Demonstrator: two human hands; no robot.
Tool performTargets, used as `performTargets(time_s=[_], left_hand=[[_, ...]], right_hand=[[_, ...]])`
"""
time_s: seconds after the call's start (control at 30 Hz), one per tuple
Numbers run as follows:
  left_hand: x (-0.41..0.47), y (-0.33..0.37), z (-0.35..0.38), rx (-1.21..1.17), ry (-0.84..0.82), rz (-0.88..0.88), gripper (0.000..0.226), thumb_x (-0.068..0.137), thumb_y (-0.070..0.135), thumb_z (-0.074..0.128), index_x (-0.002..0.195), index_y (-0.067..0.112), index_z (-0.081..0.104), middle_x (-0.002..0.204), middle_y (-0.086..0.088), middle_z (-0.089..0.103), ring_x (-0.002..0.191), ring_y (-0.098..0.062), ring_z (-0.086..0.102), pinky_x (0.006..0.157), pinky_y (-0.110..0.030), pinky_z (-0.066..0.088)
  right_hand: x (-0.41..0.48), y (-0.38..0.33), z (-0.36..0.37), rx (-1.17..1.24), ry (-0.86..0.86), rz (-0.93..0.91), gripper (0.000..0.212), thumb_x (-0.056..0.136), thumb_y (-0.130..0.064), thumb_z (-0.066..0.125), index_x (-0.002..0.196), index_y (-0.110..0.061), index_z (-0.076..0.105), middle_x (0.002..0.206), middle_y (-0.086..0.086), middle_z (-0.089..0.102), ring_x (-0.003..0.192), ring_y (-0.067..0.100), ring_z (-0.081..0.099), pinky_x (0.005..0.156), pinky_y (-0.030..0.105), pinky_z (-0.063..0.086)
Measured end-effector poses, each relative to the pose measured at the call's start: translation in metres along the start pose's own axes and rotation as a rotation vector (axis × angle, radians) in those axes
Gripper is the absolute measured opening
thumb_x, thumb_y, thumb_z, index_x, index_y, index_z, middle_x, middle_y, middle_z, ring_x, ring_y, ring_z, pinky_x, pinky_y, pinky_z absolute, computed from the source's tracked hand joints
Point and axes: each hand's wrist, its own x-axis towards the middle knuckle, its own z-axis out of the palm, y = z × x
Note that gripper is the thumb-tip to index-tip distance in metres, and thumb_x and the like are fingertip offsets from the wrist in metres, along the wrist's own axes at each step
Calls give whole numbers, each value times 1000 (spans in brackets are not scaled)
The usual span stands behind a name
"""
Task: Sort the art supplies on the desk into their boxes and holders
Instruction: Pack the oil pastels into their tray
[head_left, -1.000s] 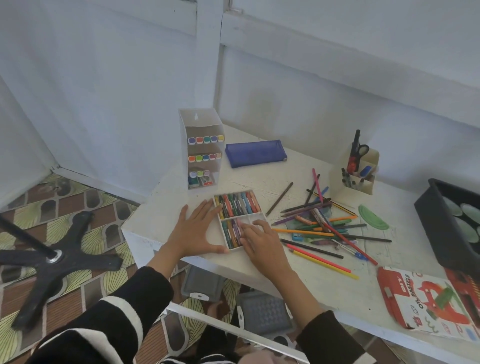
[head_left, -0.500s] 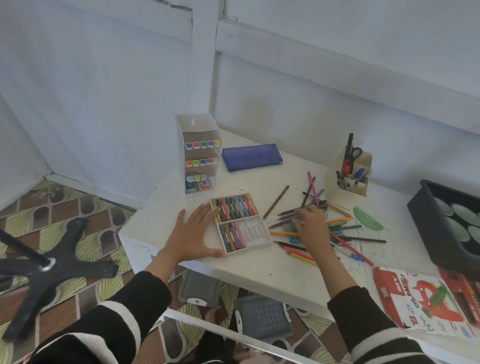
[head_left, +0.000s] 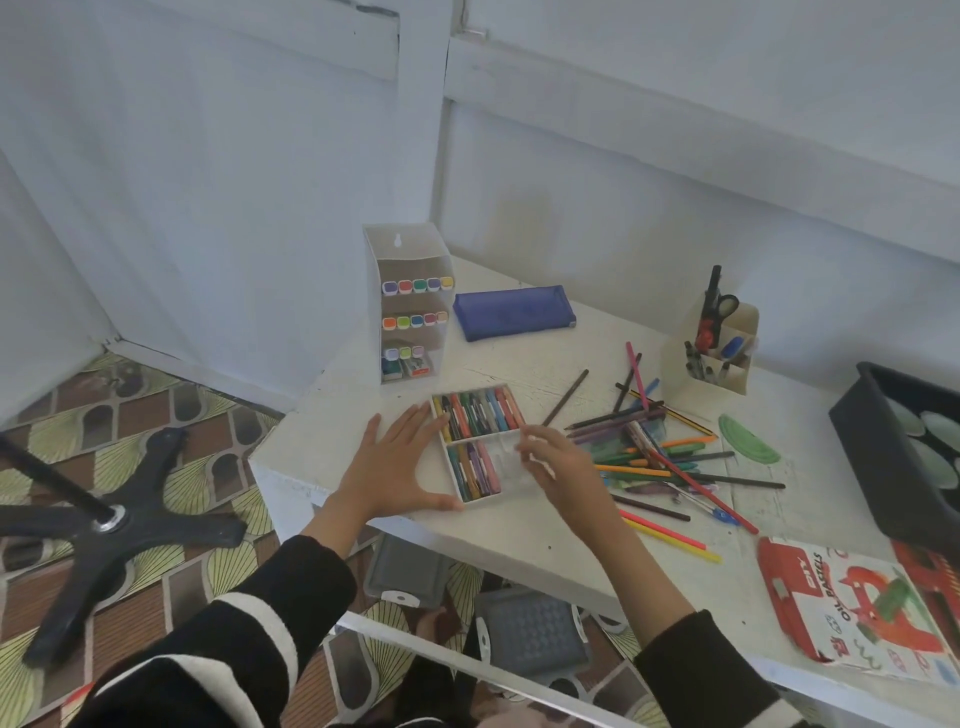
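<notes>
A white pastel tray (head_left: 487, 500) lies near the desk's front edge; its far row is full of coloured pastels (head_left: 478, 411) and its near row is part filled. My left hand (head_left: 395, 462) rests flat on the desk against the tray's left side, thumb at its front corner. My right hand (head_left: 563, 467) hovers over the tray's bare right compartment and pinches a small pale stick (head_left: 535, 451), which is blurred. A loose pile of coloured pencils and pens (head_left: 660, 452) lies just right of the tray.
A white marker rack (head_left: 410, 312) and a blue pouch (head_left: 514, 312) stand behind the tray. A cream pen holder (head_left: 719, 358) with scissors, a green protractor (head_left: 748, 439), a black bin (head_left: 883, 447) and a red oil-pastel box (head_left: 852, 608) sit to the right. A chair base (head_left: 114, 519) is on the floor at left.
My right hand left the tray, reached into the pencil pile, and has come back over the tray's near row with a small pale stick. My left hand has stayed put.
</notes>
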Motion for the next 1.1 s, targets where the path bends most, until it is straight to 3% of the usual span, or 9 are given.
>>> performTargets(time_s=[0.07,0.13,0.23,0.37,0.47,0.6,0.8,0.93,1.1], left_hand=[[0,0,0,-2,2,0,121,46,102,14,147,40,-14,158,9,-14,142,-5,-19,116,-49,-12],[-1,0,0,-1,1,-1,122,44,102,11,147,40,-13,159,9,-13,143,-7,-17,116,-49,-12],[-1,0,1,-8,14,1,124,44,102,11,148,39,-10,159,8,-12,144,-7,-16,116,-49,-11],[-1,-1,1,8,13,3,122,46,102,12,148,39,-11,159,9,-13,140,-4,-20,116,-48,-11],[-1,0,0,18,14,3,123,45,102,11,148,39,-12,159,8,-12,140,-3,-20,116,-48,-11],[-1,1,0,8,9,3,123,45,102,10,148,38,-11,159,8,-12,143,-6,-17,116,-48,-11],[-2,2,-2,-7,12,7,125,44,103,9,148,37,-9,159,8,-12,144,-8,-16,117,-50,-10],[-3,4,-3,2,2,0,126,42,103,6,148,36,-10,158,8,-13,144,-7,-17,117,-50,-10],[-2,4,-3,-20,6,4,127,42,103,7,149,35,-8,159,8,-12,142,-7,-18,116,-50,-11]], right_hand=[[-2,-4,11,10,-105,-55,20,84,3,63,101,-4,69,124,10,61,103,22,63,92,15,41],[-4,-7,17,-13,-192,-101,20,83,2,63,100,-5,70,124,12,62,107,27,63,93,32,50],[-8,-4,19,-59,-183,-146,21,80,2,64,98,-5,70,116,14,66,106,30,63,88,45,53],[-18,-8,19,-15,-210,35,40,97,-12,47,136,-20,47,138,3,52,126,18,48,104,27,38],[-21,-13,19,36,-214,147,44,100,-21,41,143,-24,35,140,-1,46,123,12,47,95,15,32],[-18,-11,18,0,-171,179,43,98,-21,45,140,-25,37,127,5,50,109,15,50,89,21,41],[-14,1,4,64,-136,131,46,92,-14,56,135,-26,45,117,-10,60,106,9,43,87,21,38],[-14,41,-18,-195,169,322,17,82,-12,68,98,-16,71,98,4,61,94,27,53,74,38,45],[-13,76,-64,-565,2,541,8,84,-21,68,88,-24,74,106,5,58,105,28,46,80,43,39]])
